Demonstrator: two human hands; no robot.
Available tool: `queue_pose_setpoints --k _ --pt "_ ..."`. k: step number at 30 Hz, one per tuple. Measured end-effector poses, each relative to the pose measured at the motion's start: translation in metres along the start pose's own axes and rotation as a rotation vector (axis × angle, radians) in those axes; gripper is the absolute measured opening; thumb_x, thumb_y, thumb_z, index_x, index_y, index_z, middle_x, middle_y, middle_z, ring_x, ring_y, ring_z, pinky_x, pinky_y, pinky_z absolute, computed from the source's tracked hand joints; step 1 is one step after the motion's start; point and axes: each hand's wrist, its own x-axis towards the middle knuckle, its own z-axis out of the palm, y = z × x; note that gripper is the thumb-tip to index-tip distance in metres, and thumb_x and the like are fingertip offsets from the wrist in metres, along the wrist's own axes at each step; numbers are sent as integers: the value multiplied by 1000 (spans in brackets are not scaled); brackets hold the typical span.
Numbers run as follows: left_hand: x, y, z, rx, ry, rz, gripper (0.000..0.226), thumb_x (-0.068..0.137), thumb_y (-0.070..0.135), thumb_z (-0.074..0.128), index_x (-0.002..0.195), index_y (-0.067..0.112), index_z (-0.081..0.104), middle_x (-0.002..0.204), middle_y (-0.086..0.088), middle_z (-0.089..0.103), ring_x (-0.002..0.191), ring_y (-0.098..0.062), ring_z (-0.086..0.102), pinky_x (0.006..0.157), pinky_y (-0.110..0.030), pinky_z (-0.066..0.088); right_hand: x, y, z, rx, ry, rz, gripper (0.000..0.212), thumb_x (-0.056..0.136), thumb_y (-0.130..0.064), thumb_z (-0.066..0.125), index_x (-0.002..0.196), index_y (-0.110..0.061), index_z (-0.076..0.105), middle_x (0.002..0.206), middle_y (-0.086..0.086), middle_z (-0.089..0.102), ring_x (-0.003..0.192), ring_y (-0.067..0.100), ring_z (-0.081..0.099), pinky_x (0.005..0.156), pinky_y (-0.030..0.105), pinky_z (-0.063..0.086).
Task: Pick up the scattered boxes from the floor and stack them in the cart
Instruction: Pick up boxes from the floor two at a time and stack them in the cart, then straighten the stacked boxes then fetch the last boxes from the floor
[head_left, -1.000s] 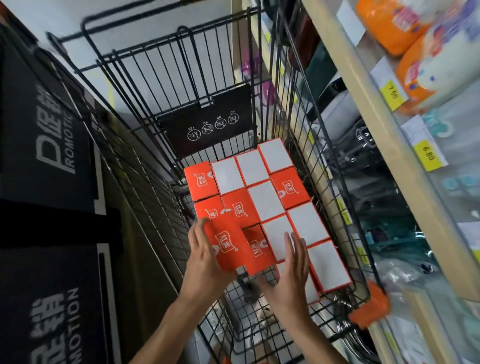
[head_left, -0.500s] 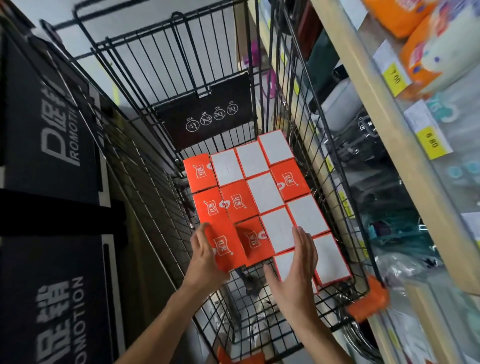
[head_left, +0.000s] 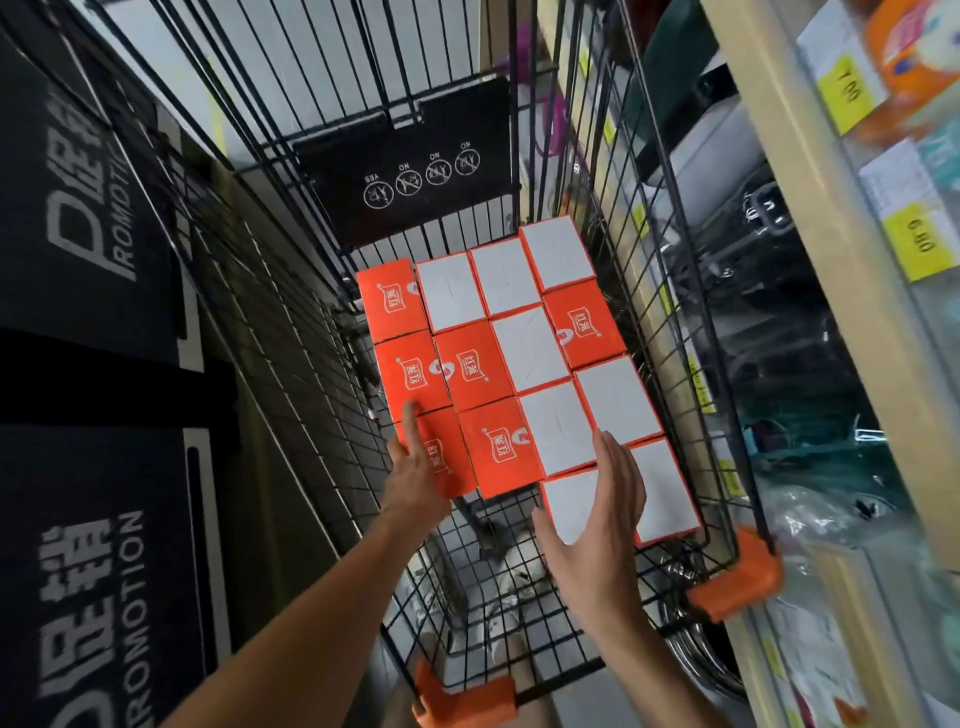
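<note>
Black promotion banners (head_left: 88, 270) with white lettering are seen at the left. At the right, a wooden shelf (head_left: 810, 218) is hung with yellow price tags (head_left: 915, 240), and orange packages (head_left: 919, 47) are stocked above.

place: shop | evidence: black wire shopping cart (head_left: 670, 270); wooden shelf with yellow price tags (head_left: 911, 241); black "PROMOTION" signs (head_left: 88, 218)

Black wire cart (head_left: 670, 291) holds tightly packed boxes (head_left: 530, 348).

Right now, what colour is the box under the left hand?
Orange with white print, box under left hand, head view.
</note>
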Motion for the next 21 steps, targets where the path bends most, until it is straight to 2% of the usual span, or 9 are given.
queue_pose_setpoints --k 3,5,7,11,13,17,21 --pt "0 1 -4 40 -51 -33 151 70 -21 72 136 54 -41 163 -22 -12 120 -38 58 68 -26 53 6 -3 -1 3 -66 -10 103 77 -10 83 159 -19 22 164 2 22 153 22 16 123 42 21" --pt "-3 7 -12 55 -120 -61 156 66 -16 80 135 55 -41 161 -20 -25 136 -42 44 90 -37 56 13 -10 -4 1 -103 -25 101 77 -12 82 158 -21 24 164 0 20 153 20 16 122 31 21" --pt "-10 17 -25 66 -177 -48 156 64 -7 86 139 52 -37 160 -16 -31 145 -41 30 109 -46 45 22 -18 -10 4 -130 -39 97 79 -15 81 158 -21 25 163 0 19 152 19 16 121 35 24" --pt "-33 47 -66 151 -108 57 132 72 20 88 157 35 -12 166 -5 -15 152 -35 12 118 -54 28 40 -46 -34 -47 -195 -68 79 85 -43 67 154 -21 35 159 -2 30 149 16 24 120 46 31" --pt "-48 59 -92 180 -45 165 116 81 32 81 159 33 -4 168 0 -1 153 -30 13 119 -56 26 50 -67 -53 -64 -226 -69 77 85 -55 57 153 -25 35 157 -6 32 148 14 26 120 45 32" --pt "-84 88 -149 382 90 441 89 90 49 66 159 31 13 166 3 17 153 -22 14 123 -51 17 63 -110 -97 -88 -256 -109 74 89 -58 57 154 -33 31 158 -12 29 147 8 22 121 36 26" --pt "-134 125 -205 489 100 588 78 93 60 54 158 33 18 165 7 18 154 -19 7 125 -50 9 70 -151 -145 -151 -236 -184 71 89 -66 50 151 -32 40 158 -12 34 146 11 27 120 43 29"
